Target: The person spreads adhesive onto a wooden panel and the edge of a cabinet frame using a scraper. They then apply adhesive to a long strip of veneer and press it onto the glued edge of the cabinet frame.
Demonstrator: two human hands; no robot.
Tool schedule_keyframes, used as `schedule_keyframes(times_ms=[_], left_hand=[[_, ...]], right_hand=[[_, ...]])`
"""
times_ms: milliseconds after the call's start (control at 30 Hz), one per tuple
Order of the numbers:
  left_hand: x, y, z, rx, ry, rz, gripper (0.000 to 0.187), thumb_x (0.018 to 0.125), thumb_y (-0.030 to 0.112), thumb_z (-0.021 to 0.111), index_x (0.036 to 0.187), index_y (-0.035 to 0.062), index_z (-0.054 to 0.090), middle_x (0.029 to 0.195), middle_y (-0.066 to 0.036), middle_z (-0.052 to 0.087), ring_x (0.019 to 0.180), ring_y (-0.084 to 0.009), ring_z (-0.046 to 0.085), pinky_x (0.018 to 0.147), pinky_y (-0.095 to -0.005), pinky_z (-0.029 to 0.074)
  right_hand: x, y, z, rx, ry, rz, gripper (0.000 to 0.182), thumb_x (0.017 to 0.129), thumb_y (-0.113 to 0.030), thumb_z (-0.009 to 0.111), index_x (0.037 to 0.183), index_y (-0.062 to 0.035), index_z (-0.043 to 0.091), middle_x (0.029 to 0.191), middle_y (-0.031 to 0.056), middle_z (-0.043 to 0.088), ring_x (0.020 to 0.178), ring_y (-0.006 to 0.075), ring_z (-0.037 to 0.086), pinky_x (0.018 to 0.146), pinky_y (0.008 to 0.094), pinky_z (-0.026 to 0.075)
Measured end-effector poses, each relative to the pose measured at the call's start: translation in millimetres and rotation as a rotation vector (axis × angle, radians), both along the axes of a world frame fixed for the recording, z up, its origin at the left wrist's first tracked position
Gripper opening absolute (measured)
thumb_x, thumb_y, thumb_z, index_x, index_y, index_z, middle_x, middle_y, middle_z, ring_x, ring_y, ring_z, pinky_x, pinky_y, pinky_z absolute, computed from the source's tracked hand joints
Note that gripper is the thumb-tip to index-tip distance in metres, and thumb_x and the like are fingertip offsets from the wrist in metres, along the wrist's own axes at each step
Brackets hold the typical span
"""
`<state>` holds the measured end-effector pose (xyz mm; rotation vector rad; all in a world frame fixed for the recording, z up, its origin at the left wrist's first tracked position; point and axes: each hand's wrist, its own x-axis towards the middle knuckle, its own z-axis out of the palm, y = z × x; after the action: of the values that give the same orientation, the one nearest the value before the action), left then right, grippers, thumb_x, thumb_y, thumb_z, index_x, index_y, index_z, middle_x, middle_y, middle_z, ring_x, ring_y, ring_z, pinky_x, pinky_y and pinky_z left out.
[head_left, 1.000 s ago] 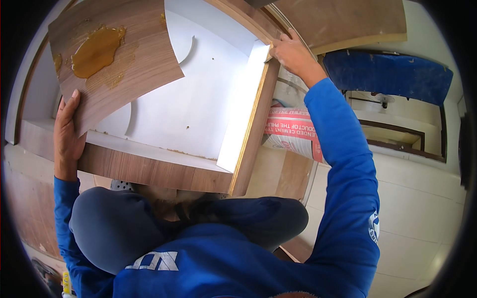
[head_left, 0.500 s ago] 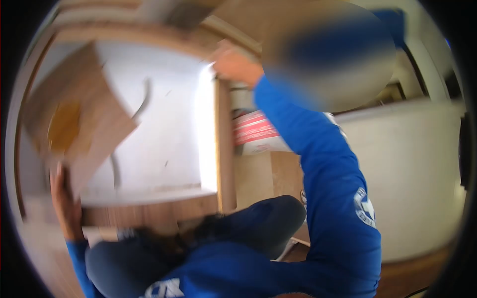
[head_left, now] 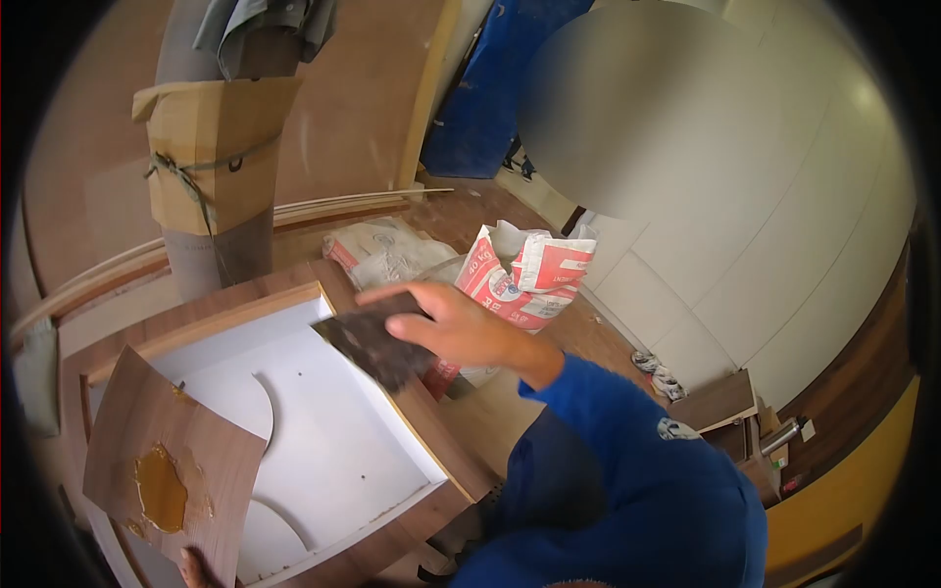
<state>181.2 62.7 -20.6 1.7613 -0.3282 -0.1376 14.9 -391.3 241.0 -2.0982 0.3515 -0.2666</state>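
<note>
My right hand grips a dark, mottled flat piece, blurred by motion, over the right side of a shallow wood-edged frame with a white inside. At the lower left, only fingers of my left hand show, closed on the bottom edge of a brown wood-grain laminate sheet. The sheet lies slanted across the frame's left part. An amber puddle of what looks like glue sits on it, with smaller smears around. Curved pale strips stick out beside the sheet.
Behind the frame stand an opened red-and-white bag and another pale bag. A cardboard-wrapped column rises at the back left. Shoes and a small brown cabinet are to the right.
The view has swung up and around. My right hand, earlier blurred at the frame's far corner, now shows a dark flat piece over its right side. My left hand stays at the sheet.
</note>
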Motion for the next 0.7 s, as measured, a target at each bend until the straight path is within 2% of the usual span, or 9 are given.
schedule_keyframes(times_ms=[100, 167, 233, 400, 433, 500, 567, 633, 700], left_hand=[[-8.5, -12.5, 63.6, -0.576, 0.602, -0.047, 0.055, 0.102, 0.037, 0.058, 0.137, -0.0062, 0.054, 0.130, -0.029, 0.060, 0.126, -0.0406, 0.055, 0.107, -0.0466, 0.044], [-33.9, -8.2, 96.9, 0.336, 0.045, -0.160, 0.062, 0.101, 0.040, 0.059, 0.143, -0.0044, 0.049, 0.141, -0.031, 0.053, 0.134, -0.0406, 0.051, 0.109, -0.0448, 0.043], [-64.9, -26.2, 141.9, 0.426, 0.045, -0.157, 0.058, 0.101, 0.033, 0.059, 0.144, -0.0050, 0.049, 0.139, -0.029, 0.056, 0.135, -0.0376, 0.051, 0.114, -0.0438, 0.038], [-114.0, -91.9, 170.7, -0.754, 0.833, 0.294, 0.043, 0.098, 0.023, 0.067, 0.132, -0.0021, 0.058, 0.132, -0.017, 0.065, 0.114, -0.0296, 0.067, 0.102, -0.0419, 0.052], [-119.4, -109.9, 172.7, -0.700, 0.779, 0.502, 0.023, 0.102, 0.021, 0.062, 0.116, 0.0024, 0.060, 0.112, -0.010, 0.071, 0.085, -0.0187, 0.071, 0.079, -0.0319, 0.058], [-132.1, -56.5, 115.7, 0.616, -0.189, 0.127, 0.072, 0.083, -0.004, 0.063, 0.151, -0.0011, 0.041, 0.151, -0.017, 0.049, 0.143, -0.0281, 0.042, 0.122, -0.0414, 0.026], [-123.8, -63.8, 119.5, 0.641, -0.132, 0.179, 0.073, 0.083, -0.002, 0.065, 0.152, 0.0000, 0.040, 0.151, -0.016, 0.048, 0.143, -0.0271, 0.042, 0.122, -0.0417, 0.026], [-114.1, -87.1, 123.8, -0.359, 0.567, 0.630, 0.042, 0.101, 0.029, 0.064, 0.134, 0.0047, 0.057, 0.130, -0.008, 0.063, 0.126, -0.0182, 0.055, 0.108, -0.0387, 0.043], [-94.6, -111.8, 142.1, -0.518, 0.687, 0.604, 0.035, 0.101, 0.032, 0.064, 0.125, 0.0078, 0.062, 0.124, -0.004, 0.065, 0.117, -0.0136, 0.059, 0.103, -0.0361, 0.046]], right_hand=[[-36.9, 13.1, -27.0, 0.615, -0.042, -0.120, 0.037, 0.099, -0.017, 0.064, 0.134, -0.0062, 0.057, 0.115, 0.0076, 0.069, 0.100, 0.0160, 0.067, 0.094, 0.0373, 0.054], [-44.1, 12.7, -43.9, 0.915, -0.105, -0.153, 0.037, 0.099, -0.016, 0.065, 0.133, -0.0046, 0.057, 0.117, 0.0061, 0.069, 0.103, 0.0166, 0.067, 0.094, 0.0380, 0.055], [-49.2, 14.0, -63.1, 1.277, -0.132, -0.208, 0.038, 0.097, -0.014, 0.067, 0.132, -0.0029, 0.058, 0.119, 0.0071, 0.069, 0.110, 0.0191, 0.067, 0.095, 0.0400, 0.056], [-54.0, 16.6, -76.4, 1.315, -0.164, -0.372, 0.033, 0.093, -0.007, 0.069, 0.124, -0.0010, 0.064, 0.111, 0.0083, 0.072, 0.100, 0.0200, 0.070, 0.091, 0.0372, 0.058], [-53.9, 13.6, -76.4, 1.266, -0.161, -0.417, 0.032, 0.093, -0.006, 0.068, 0.124, -0.0007, 0.064, 0.109, 0.0081, 0.072, 0.097, 0.0190, 0.071, 0.088, 0.0357, 0.058], [-50.4, 4.1, -86.2, 1.174, -0.119, -0.448, 0.029, 0.094, -0.005, 0.065, 0.123, -0.0004, 0.064, 0.109, 0.0075, 0.072, 0.096, 0.0167, 0.070, 0.085, 0.0334, 0.057], [-45.7, -0.8, -102.5, 1.166, -0.055, -0.478, 0.029, 0.094, -0.005, 0.065, 0.123, -0.0001, 0.064, 0.110, 0.0074, 0.071, 0.096, 0.0157, 0.069, 0.084, 0.0324, 0.057], [-45.3, 2.6, -109.6, 1.256, 0.025, -0.544, 0.031, 0.094, -0.005, 0.066, 0.124, -0.0004, 0.062, 0.111, 0.0069, 0.071, 0.099, 0.0154, 0.068, 0.087, 0.0313, 0.055], [-41.8, -2.5, -107.7, 1.351, 0.143, -0.517, 0.034, 0.093, -0.005, 0.068, 0.126, -0.0011, 0.061, 0.112, 0.0061, 0.070, 0.101, 0.0148, 0.066, 0.089, 0.0306, 0.054]])
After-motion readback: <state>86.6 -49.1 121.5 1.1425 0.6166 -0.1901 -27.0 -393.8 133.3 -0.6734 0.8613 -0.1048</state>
